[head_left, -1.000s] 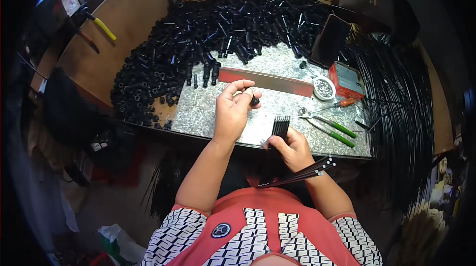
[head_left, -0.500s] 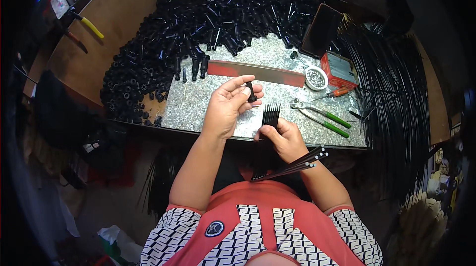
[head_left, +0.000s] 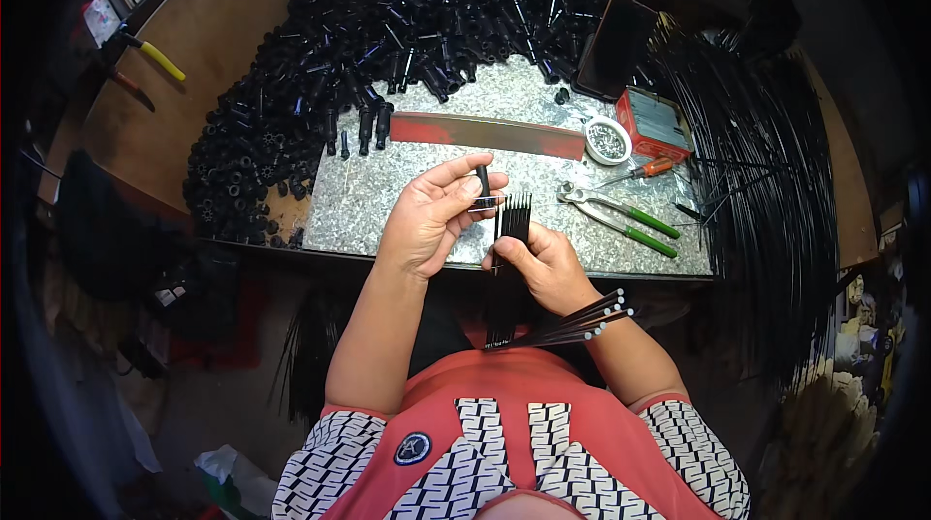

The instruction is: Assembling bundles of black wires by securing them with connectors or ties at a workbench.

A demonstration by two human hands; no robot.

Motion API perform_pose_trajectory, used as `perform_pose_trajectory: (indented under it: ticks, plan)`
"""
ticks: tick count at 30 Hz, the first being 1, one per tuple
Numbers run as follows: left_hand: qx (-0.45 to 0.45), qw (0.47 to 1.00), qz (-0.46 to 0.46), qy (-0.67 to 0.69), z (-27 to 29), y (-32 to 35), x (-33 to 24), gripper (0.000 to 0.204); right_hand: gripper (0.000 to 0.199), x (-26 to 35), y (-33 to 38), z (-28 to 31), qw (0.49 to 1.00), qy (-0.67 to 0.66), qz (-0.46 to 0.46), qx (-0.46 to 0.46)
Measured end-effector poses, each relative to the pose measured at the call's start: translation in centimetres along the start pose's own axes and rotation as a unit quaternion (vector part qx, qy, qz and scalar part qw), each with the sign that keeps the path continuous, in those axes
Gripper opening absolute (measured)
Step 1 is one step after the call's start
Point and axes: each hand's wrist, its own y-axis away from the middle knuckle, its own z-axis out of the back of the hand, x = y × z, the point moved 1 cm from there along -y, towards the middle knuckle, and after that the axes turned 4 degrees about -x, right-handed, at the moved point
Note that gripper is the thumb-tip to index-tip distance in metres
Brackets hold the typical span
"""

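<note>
A short black tubular part (head_left: 483,178) is pinched between the thumb and fingers of my left hand (head_left: 427,219). My right hand (head_left: 545,270) grips a flat row of thin black cables (head_left: 514,221), whose bare tips point up toward the part. The lower end of the part is right by the leftmost tips; whether a tip enters it I cannot tell. Below my right hand the cables bend back across my right forearm, ending in several round grey ends (head_left: 611,311).
Black tubular parts (head_left: 427,25) are heaped along the back and left of the speckled board (head_left: 369,200). On it lie a red-and-grey metal bar (head_left: 485,136), green-handled pincers (head_left: 621,216), a screwdriver (head_left: 657,167), a white bowl (head_left: 608,142) and a red box (head_left: 655,122). Long black cables (head_left: 747,180) hang at right.
My left hand has brought the black part down against the cable tips and turned it more upright. My right hand keeps its grip on the cables. The whole view has shifted slightly.
</note>
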Motion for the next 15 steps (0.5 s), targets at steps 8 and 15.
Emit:
perform_pose_trajectory:
  ticks: [8,15]
  plan:
    - [0.003,1.0,0.005,-0.003,-0.07,0.07,-0.07,0.035,0.023,-0.06,0.07,-0.1,1.0,-0.01,-0.003,0.001]
    - [0.012,1.0,0.0,0.003,-0.01,-0.01,-0.01,0.033,0.023,-0.08,-0.02,-0.02,1.0,0.004,0.006,0.005]
